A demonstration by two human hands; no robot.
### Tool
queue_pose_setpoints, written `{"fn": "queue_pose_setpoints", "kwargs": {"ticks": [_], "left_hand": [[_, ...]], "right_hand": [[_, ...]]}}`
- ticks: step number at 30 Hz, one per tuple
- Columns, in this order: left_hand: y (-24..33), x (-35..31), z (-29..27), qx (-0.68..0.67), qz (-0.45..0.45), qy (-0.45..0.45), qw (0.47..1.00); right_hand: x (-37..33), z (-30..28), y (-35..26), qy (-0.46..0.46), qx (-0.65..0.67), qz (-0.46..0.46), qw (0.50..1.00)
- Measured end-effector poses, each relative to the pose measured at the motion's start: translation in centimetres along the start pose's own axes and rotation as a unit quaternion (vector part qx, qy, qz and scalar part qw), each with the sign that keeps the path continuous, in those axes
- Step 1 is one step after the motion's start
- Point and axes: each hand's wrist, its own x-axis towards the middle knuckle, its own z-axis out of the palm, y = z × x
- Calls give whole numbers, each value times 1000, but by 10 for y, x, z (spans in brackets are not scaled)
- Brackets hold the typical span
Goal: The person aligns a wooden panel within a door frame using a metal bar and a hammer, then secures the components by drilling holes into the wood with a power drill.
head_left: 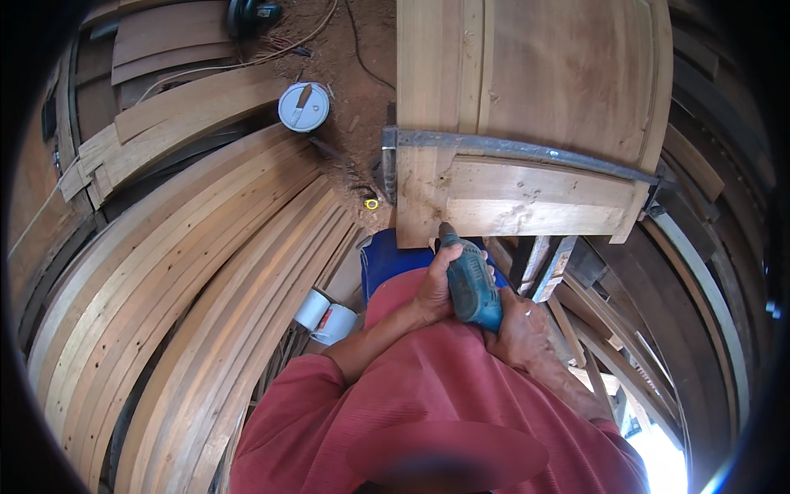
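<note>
Both my hands are closed on a teal power drill (475, 290), held in front of my chest. My left hand (439, 284) wraps the drill's body from the left, its thumb on top. My right hand (522, 325) grips the rear of the tool, partly hidden behind the body. The drill's dark chuck (447, 230) points at the near left corner of a wooden panel door (527, 216); whether a bit touches the wood I cannot tell. Across the door lies a metal bar clamp (527, 151), its ends over the two side edges.
Long planks (177, 272) are stacked on the left, and more timber (699, 288) lies on the right. A white bucket (304, 107) with a brush-like tool on its lid stands beyond. White cans (333, 323) sit near my left elbow. A yellow tape measure (371, 204) lies left of the door.
</note>
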Motion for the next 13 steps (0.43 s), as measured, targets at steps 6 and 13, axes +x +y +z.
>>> {"fn": "queue_pose_setpoints", "kwargs": {"ticks": [6,13], "left_hand": [[-4,10,-4,-15,5,8,1000],[-2,11,-1,-25,15,13,999]], "right_hand": [[9,-7,4,-49,-17,29,998],[16,-13,8,-51,-12,16,999]]}}
